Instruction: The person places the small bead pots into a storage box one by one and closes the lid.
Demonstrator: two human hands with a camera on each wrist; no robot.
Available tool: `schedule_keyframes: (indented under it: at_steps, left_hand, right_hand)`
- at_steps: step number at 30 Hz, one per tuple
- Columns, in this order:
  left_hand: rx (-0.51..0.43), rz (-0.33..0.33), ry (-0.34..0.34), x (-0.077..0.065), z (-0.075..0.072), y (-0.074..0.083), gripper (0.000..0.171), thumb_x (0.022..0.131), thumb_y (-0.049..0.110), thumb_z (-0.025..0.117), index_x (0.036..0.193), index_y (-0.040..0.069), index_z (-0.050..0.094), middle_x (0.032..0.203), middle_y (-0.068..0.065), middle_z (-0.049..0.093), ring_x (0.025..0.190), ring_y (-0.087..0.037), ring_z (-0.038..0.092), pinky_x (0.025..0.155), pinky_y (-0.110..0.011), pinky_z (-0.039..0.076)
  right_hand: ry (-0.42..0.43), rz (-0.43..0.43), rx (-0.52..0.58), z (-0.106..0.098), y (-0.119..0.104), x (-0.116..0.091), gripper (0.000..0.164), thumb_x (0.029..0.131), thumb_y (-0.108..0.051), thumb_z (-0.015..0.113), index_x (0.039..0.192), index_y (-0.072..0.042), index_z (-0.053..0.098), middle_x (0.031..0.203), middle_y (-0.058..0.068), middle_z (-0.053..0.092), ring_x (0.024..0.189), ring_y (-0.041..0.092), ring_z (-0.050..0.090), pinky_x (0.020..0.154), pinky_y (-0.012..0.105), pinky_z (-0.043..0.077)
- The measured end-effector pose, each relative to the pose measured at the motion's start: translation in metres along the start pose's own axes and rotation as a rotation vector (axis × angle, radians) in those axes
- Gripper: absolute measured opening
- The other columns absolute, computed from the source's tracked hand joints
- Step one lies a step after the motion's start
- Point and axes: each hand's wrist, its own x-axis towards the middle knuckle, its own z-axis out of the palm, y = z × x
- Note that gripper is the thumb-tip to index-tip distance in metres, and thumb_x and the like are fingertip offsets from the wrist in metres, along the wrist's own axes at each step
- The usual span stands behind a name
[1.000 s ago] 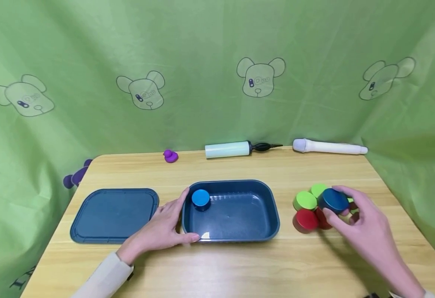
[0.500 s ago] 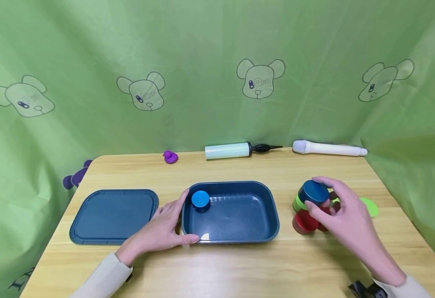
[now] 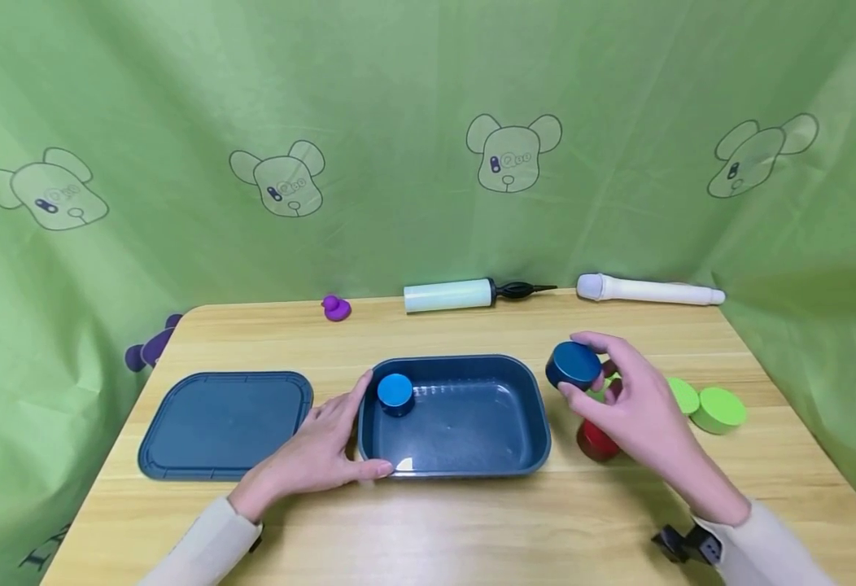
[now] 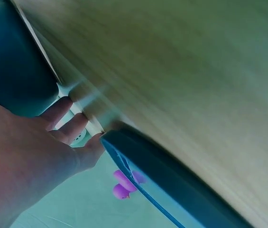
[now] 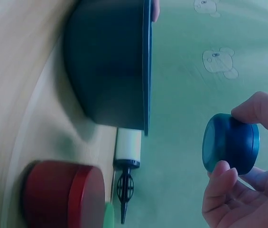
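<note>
The right grip (image 3: pixel 631 405) pinches the blue tin (image 3: pixel 573 365) between thumb and fingers, off the surface (image 3: pixel 428 533), near the tub (image 3: pixel 465 431) at its two o'clock. The left grip (image 3: pixel 321 452) clasps nothing; its fingers lie along the tub's nine o'clock end. To carry the tin well, I'd pinch its sides, top level, and clear the rim and the small tin (image 3: pixel 395 391) inside, at ten o'clock. From here the right grip hides part of a red tin (image 3: pixel 595 442) and the green tins (image 3: pixel 718 409); any others behind it I can't make out

The head camera looks down toward twelve o'clock; wrist cameras, close and low, share its green cloth curtain (image 3: pixel 399 220).
</note>
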Motion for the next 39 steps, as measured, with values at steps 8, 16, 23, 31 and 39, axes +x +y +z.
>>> schedule_keyframes:
  at_steps: [8, 16, 23, 31, 39]
  left_hand:
    - [-0.001, -0.003, -0.001, 0.0, -0.001, 0.0, 0.126, 0.089, 0.076, 0.076, 0.178, 0.028, -0.001, 0.176, -0.011, 0.03, 0.157, -0.046, 0.032, 0.121, -0.077, 0.018]
    - [0.004, -0.01, -0.006, -0.001, -0.001, 0.0, 0.127, 0.089, 0.077, 0.076, 0.178, 0.028, -0.001, 0.176, -0.012, 0.031, 0.157, -0.045, 0.032, 0.12, -0.078, 0.017]
    - [0.007, -0.005, 0.001, 0.0, 0.0, -0.001, 0.127, 0.089, 0.076, 0.076, 0.178, 0.027, 0.0, 0.176, -0.012, 0.031, 0.157, -0.045, 0.032, 0.12, -0.078, 0.018]
    - [0.004, -0.006, 0.003, 0.0, 0.0, -0.002, 0.127, 0.089, 0.076, 0.077, 0.178, 0.029, -0.001, 0.176, -0.011, 0.031, 0.157, -0.045, 0.033, 0.12, -0.078, 0.018]
    - [0.001, -0.011, -0.001, 0.001, 0.0, -0.001, 0.129, 0.088, 0.078, 0.076, 0.177, 0.03, -0.003, 0.176, -0.01, 0.03, 0.157, -0.043, 0.032, 0.121, -0.077, 0.016]
  right_hand:
    - [-0.06, -0.02, 0.013, 0.019, -0.007, 0.011, 0.063, 0.093, -0.026, 0.091, 0.148, -0.013, 0.061, 0.114, 0.005, 0.065, 0.082, 0.022, 0.059, 0.066, 0.028, 0.052]
    - [-0.12, -0.058, 0.001, 0.037, -0.01, 0.018, 0.062, 0.093, -0.025, 0.09, 0.146, -0.012, 0.059, 0.116, 0.005, 0.061, 0.086, 0.02, 0.058, 0.065, 0.029, 0.052]
    - [-0.166, -0.073, -0.001, 0.05, -0.015, 0.025, 0.06, 0.094, -0.026, 0.089, 0.145, -0.013, 0.059, 0.118, 0.004, 0.061, 0.087, 0.02, 0.059, 0.067, 0.029, 0.053]
    - [-0.225, -0.123, -0.04, 0.071, -0.018, 0.033, 0.062, 0.093, -0.027, 0.09, 0.144, -0.009, 0.061, 0.11, 0.002, 0.063, 0.085, 0.016, 0.059, 0.071, 0.032, 0.054]
    - [-0.29, -0.127, -0.046, 0.089, -0.021, 0.038, 0.058, 0.094, -0.028, 0.089, 0.143, -0.011, 0.061, 0.115, 0.001, 0.063, 0.088, 0.017, 0.06, 0.073, 0.032, 0.054]
